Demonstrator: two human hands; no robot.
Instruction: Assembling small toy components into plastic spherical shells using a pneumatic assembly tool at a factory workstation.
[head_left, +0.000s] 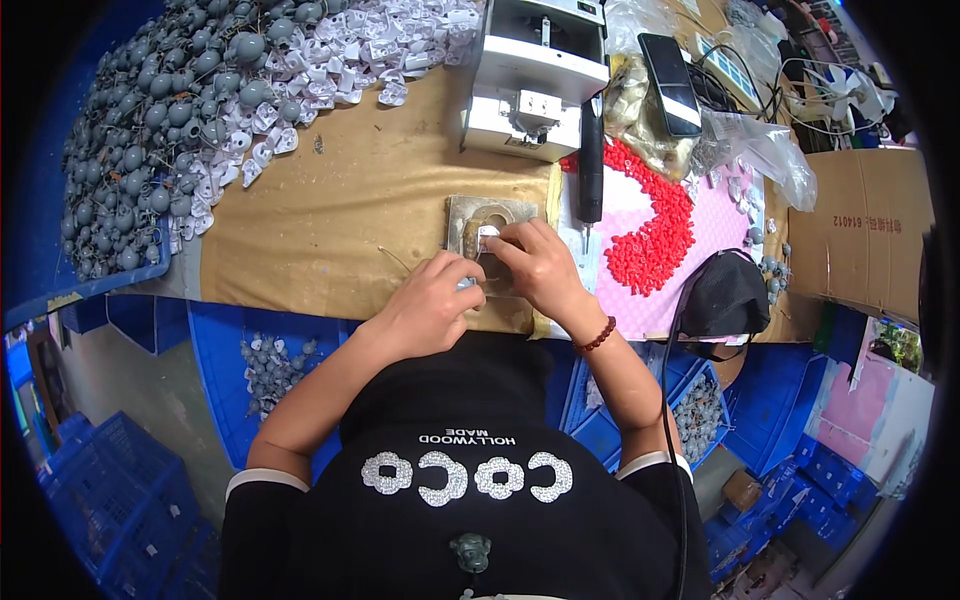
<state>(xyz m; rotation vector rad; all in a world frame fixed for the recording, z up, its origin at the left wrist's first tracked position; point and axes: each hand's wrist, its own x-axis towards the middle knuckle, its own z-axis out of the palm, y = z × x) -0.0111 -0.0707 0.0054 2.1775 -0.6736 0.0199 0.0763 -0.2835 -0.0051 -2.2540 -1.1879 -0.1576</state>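
Bench: tan-covered table [350,200], seen from my end through the head camera, with blue crates [125,500] on the floor below its near edge.
Far left: I see a heap of grey balls [150,150] beside a spread of white pieces [330,60].
Machine: grey-white unit [520,115] at the back, beyond the hands; a black driver [591,160] is just to its right, metal tip toward me.
Right side: red bits [650,250] in a curved pile on a pink sheet [722,225], a black pouch [725,295] near its front edge, a carton [865,235] further right.
Block: metal block [460,207] on the table between my two hands, right of the heap.
Left hand [425,305]: fingers curled and pressed together, thumb closing on a grey part [466,284] at the block's near left side; most of it is hidden from me.
Right hand [540,268]: thumb and forefinger pinching a small white part [488,231] over the block.
Wrist: dark red bracelet [599,334] on the right one.
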